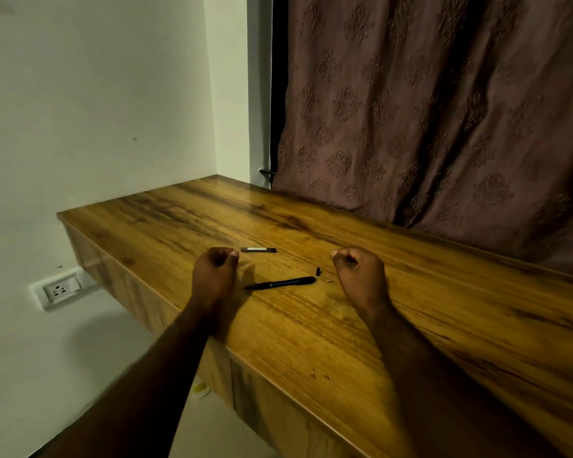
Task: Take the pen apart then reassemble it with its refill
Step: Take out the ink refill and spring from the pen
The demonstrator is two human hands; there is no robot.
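Both fists curled, left hand and right hand holding nothing visible; tiny black end piece beside pen barrel could roll off counter if nudged.

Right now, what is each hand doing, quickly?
Left hand: curled closed, nothing visibly held.
Right hand: curled closed, nothing visibly held; pen lies between them.

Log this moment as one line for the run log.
left hand: closed, empty | right hand: closed, empty | pen body, small cap, grey piece: apart on desk
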